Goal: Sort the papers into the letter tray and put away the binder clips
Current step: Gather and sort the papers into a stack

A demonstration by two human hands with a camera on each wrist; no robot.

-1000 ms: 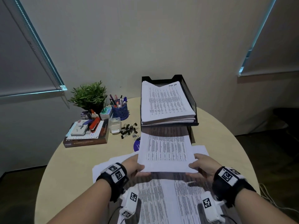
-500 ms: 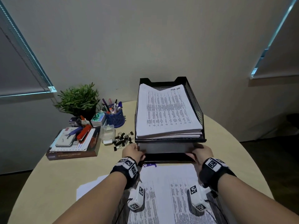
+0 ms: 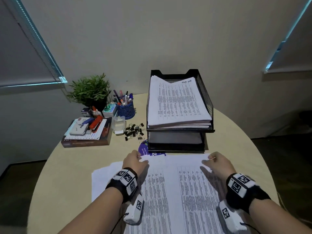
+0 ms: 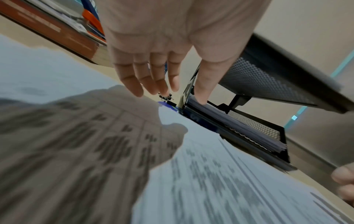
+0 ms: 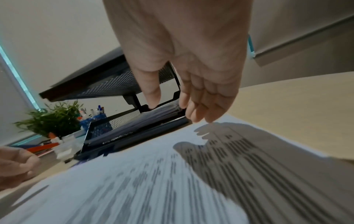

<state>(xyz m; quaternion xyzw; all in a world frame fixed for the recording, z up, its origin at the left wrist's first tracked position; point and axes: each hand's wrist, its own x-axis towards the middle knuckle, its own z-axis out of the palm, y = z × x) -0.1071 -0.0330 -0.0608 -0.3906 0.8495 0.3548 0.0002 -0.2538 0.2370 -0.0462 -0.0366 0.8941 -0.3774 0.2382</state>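
A black two-tier letter tray (image 3: 206,98) stands at the table's far side. Its top tier carries a thick stack of printed papers (image 3: 177,102), and the lower tier (image 3: 175,138) also has sheets in it. More printed papers (image 3: 177,191) lie spread on the table just in front of it. My left hand (image 3: 135,160) hovers over their far left corner and my right hand (image 3: 217,162) over the far right corner. The wrist views show my left hand (image 4: 178,97) and right hand (image 5: 174,112) with straight fingers and nothing in them. Several black binder clips (image 3: 134,131) lie loose left of the tray.
A small clear plastic box (image 3: 119,126) sits beside the clips. Left of it are a book stack with a red stapler (image 3: 87,130), a blue pen cup (image 3: 125,108) and a potted plant (image 3: 89,91). A purple card (image 3: 143,148) pokes out by the tray's front.
A second ago both hands held one sheet; they slid it into the tray's lower tier, let go, and have drawn back over the papers on the table.
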